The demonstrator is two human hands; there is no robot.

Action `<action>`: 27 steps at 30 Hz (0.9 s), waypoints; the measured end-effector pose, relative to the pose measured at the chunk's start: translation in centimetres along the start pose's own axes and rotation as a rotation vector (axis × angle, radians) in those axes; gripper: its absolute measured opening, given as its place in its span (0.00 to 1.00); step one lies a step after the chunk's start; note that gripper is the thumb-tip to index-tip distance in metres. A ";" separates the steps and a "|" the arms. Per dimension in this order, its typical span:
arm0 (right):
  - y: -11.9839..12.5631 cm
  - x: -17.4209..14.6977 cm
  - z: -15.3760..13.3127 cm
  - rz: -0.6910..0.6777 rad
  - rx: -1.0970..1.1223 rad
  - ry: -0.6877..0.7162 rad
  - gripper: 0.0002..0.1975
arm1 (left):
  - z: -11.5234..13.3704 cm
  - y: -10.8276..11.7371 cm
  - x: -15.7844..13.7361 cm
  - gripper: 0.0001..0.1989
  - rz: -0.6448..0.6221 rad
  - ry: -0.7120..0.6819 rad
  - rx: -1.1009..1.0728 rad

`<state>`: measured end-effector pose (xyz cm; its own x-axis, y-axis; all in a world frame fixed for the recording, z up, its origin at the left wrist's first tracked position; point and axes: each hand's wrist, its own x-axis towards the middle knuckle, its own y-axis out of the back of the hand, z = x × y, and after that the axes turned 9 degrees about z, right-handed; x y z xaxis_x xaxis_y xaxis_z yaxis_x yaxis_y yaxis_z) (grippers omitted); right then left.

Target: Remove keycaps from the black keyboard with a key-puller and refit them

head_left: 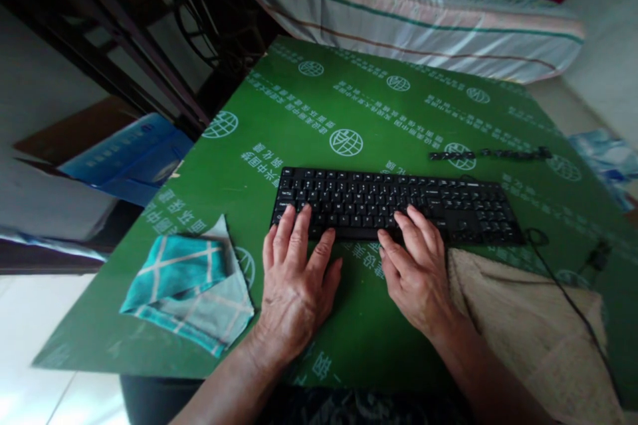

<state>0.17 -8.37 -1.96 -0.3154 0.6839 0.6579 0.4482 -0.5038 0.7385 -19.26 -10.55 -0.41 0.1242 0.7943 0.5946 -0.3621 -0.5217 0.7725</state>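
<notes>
Our left grip (294, 282) and right grip (416, 272) at the keyboard (369, 198)
We spread both wide on its near side; it lies on the bench (366, 319), checked cloth (187, 265) to its left, black pieces (451, 155) beyond.

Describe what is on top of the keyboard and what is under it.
Fingertips of the left hand and right hand cover part of the keyboard along its near side. Under it is the green table; the patch directly beneath is hidden.
</notes>
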 end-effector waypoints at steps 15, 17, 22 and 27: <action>0.6 0.4 -0.1 0.101 0.015 -0.015 0.17 | 0.1 0.1 -0.2 0.17 -0.044 0.015 0.011; 0.5 0.4 0.0 0.099 0.024 -0.017 0.18 | 0.2 0.0 -0.2 0.17 -0.054 0.015 0.007; 0.4 0.3 0.1 0.101 0.035 -0.011 0.17 | 0.2 0.0 -0.1 0.17 -0.058 -0.003 -0.003; 0.6 0.5 0.0 0.122 0.042 -0.004 0.12 | 0.1 -0.1 -0.2 0.17 -0.042 0.002 -0.013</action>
<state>0.35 -8.36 -1.20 -0.2532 0.6206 0.7422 0.5177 -0.5612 0.6458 -19.12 -10.69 -0.52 0.1380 0.8163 0.5610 -0.3683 -0.4835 0.7941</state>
